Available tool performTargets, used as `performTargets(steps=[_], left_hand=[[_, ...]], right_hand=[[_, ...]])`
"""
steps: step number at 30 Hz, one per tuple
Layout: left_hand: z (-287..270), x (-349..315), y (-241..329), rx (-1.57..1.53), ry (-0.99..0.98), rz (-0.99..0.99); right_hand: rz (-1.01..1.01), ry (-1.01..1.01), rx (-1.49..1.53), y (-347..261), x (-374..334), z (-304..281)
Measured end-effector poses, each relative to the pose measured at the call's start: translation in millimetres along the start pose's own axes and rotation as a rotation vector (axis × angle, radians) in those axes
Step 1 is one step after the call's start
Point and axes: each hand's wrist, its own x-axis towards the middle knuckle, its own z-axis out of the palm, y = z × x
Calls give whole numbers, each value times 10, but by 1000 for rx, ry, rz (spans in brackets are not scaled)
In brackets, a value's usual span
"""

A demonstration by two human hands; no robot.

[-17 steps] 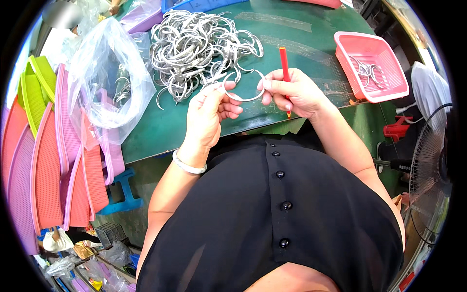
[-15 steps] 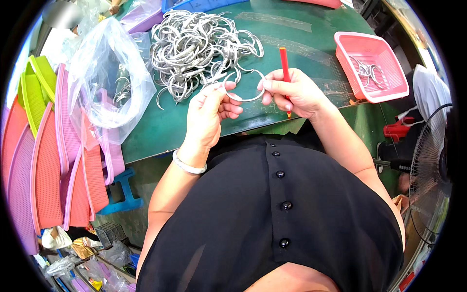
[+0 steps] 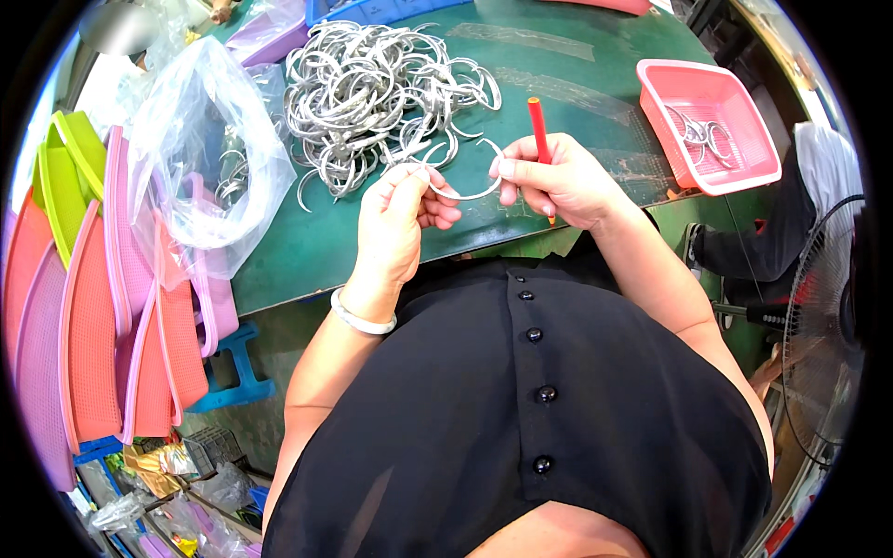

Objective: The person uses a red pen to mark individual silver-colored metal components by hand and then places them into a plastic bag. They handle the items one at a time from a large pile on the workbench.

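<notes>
A thin silver open bangle point(image 3: 473, 197) is held up between my two hands, just in front of the table's near edge. My left hand point(image 3: 402, 206) pinches one side of it between thumb and forefinger, the other fingers curled. On the opposite side, my right hand point(image 3: 569, 182) has its thumb and forefinger closed on the bangle. That same hand also grips a red pencil point(image 3: 539, 130), which stands nearly upright among the fingers. Beyond my hands lies a heaped pile of silver bangles point(image 3: 372, 98), tangled together on the green table point(image 3: 549, 88).
At the right, a pink plastic basket point(image 3: 657, 126) holds a few silver rings. A clear plastic bag point(image 3: 177, 121) with bangles inside stands left of the pile. Stacked purple, red and green baskets point(image 3: 88, 316) crowd the left. A fan point(image 3: 819, 325) stands at right.
The bangle has turned slightly in my fingers, so its gap shows at the far side. The pencil has tilted a little. At the right, another person's dark-trousered leg has come into view.
</notes>
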Motion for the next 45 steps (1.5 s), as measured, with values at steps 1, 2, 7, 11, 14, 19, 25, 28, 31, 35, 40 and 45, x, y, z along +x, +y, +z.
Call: performTargets(steps=[1,2,7,11,14,19,25,28,31,35,40,45], left_hand=[[10,15,-4,-4,-4,-1],[7,16,-4,-8,-10,-2],[-19,-20,-43,55,-1,-23],[-89,-26,-157,119,15,-29],[-173,-20,-260,127,0,-79],[-221,-24,-338,93,12,-69],[-255,-40,-376,95,-14,-33],[-259,-56,-364,122,-25,-22],[-145,-86,-249,88,-93,-51],[-15,-101,-1,-67,-239,-5],[-224,-201,173,-61,-23,99],[-875,-175,659,21,381,472]], right_hand=[[-1,13,-4,-8,-12,-7],[-3,28,-7,-14,-26,-9],[-58,67,-69,-125,-120,-9],[-240,305,-261,-481,-364,-309],[-306,496,-229,-676,-591,-650],[-357,558,-86,-715,-735,-923],[-357,502,-110,-729,-683,-862],[-325,433,-121,-714,-583,-722],[-210,299,-138,-669,-425,-461],[-52,61,-202,-502,-196,-9],[-47,-26,-256,-368,69,341],[-136,100,-446,-342,263,258]])
